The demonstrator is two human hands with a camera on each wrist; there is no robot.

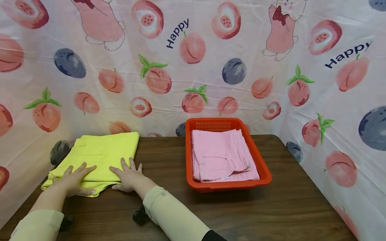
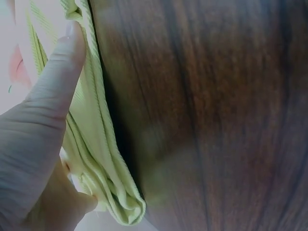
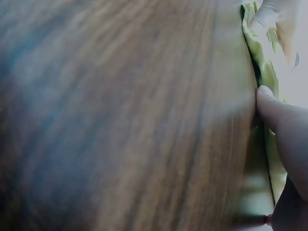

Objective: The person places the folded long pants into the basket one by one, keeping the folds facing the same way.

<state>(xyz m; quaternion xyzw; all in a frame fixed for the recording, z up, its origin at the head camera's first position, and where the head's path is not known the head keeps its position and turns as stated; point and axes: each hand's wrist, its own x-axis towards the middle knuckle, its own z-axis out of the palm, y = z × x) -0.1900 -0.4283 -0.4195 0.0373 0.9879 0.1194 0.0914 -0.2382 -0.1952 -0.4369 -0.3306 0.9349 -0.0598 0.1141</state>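
Note:
A folded yellow garment (image 1: 102,150), with a stitched seam and pocket lines like trousers, lies flat at the table's left side. My left hand (image 1: 70,182) rests spread on its near left part; in the left wrist view the thumb (image 2: 57,72) lies along the layered near edge. With fingers spread, my right hand (image 1: 129,179) touches the garment's near right corner, partly over the table. The right wrist view shows the thumb (image 3: 269,103) against the cloth's edge. Inside an orange-red plastic basket (image 1: 263,170) lies a folded pink garment (image 1: 215,150) with a pocket seam.
The dark wooden table (image 1: 289,201) reaches back to a hanging cloth (image 1: 205,73) printed with peaches, which also encloses the left and right sides. The basket stands right of centre near the back edge. Dark wrist devices show under both forearms.

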